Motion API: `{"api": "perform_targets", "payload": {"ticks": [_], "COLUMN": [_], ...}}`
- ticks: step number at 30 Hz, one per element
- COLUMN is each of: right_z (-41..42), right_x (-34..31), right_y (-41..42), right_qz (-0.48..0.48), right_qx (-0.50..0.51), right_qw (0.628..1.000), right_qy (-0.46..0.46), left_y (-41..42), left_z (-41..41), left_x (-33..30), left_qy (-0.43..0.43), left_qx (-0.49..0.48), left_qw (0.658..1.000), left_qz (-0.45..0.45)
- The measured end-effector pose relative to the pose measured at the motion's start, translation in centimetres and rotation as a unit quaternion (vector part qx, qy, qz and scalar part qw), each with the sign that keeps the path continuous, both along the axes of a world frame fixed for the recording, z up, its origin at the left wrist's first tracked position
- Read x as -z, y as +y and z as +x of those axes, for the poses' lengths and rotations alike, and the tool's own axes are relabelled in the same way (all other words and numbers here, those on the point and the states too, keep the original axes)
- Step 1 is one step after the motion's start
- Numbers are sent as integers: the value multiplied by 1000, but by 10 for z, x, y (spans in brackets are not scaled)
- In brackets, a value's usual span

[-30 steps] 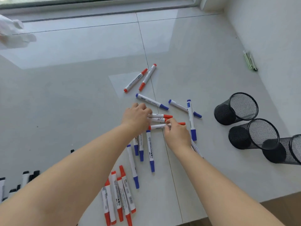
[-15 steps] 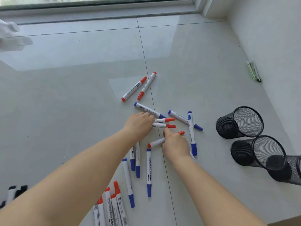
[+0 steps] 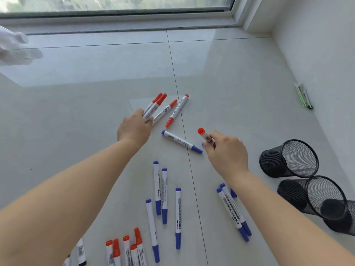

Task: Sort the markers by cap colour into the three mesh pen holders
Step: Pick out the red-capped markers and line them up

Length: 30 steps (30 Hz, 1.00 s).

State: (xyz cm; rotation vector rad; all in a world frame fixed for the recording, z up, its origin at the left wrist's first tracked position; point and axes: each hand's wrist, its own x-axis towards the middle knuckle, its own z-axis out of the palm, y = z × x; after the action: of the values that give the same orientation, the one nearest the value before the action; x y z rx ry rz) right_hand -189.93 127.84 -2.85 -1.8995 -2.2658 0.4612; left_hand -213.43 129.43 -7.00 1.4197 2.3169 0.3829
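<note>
A person's two bare arms reach over a pale tiled floor (image 3: pixel 230 83) below a window. The left hand (image 3: pixel 135 128) is clenched around two red-capped markers (image 3: pixel 153 108), caps pointing away. The right hand (image 3: pixel 226 150) pinches one red-capped marker (image 3: pixel 203 134) upright, cap on top. Two more red markers (image 3: pixel 172 111) lie on the floor just beside the left hand. One blue-capped marker (image 3: pixel 181 142) lies between the hands. Several blue markers (image 3: pixel 163 196) are scattered nearer the person, with a pair (image 3: pixel 233 212) under the right forearm. A cluster of red markers (image 3: pixel 124 250) sits at the bottom edge. Three black mesh pen holders (image 3: pixel 288 158) lie on their sides at the right, near the wall.
</note>
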Motion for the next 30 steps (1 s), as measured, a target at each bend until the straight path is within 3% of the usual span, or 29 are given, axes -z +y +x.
{"api": "perform_targets", "payload": {"ticks": [11, 18, 23, 30], "right_z": [-28, -56, -85, -109], "right_x": [-1, 30, 53, 71], "right_y": [65, 96, 115, 127], "right_qz": [-52, -202, -228, -188], "right_qx": [83, 209, 194, 219], "right_qw": [986, 917, 932, 947], "right_qy": [137, 274, 204, 141], "left_y": [32, 53, 57, 51], "left_z": [-8, -7, -15, -17], "left_x": [12, 29, 40, 50], "left_qy": [30, 29, 58, 78], "left_qx": [15, 41, 32, 28], "left_qw": [995, 994, 995, 995], "left_qz": [-95, -97, -80, -57]}}
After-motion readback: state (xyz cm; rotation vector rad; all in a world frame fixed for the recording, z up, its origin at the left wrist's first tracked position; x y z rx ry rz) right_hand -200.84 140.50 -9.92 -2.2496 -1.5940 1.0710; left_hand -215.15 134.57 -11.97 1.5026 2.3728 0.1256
